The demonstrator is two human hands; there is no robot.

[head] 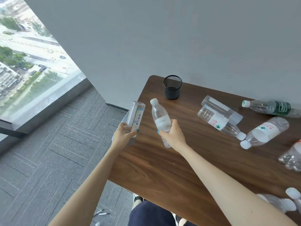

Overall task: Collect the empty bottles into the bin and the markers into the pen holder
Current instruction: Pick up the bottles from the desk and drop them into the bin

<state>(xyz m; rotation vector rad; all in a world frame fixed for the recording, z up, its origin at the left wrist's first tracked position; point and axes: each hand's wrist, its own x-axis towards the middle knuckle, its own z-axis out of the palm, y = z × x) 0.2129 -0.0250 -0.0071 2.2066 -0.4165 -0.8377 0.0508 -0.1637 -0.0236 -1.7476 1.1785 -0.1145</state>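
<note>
Two bottles held: left fingers (130,133) curl round square bottle (136,116), off table's (162,160) left edge; right fingers (175,126) wrap capped bottle (160,117) above table's left end. Bin not in view; we'd locate it first, then release one bottle at a time.

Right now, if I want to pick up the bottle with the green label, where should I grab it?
Probably round its clear middle, coming down from above. The green-label bottle lies on its side on the table, cap pointing left, and nothing touches it, so fingers can wrap across it.
</note>
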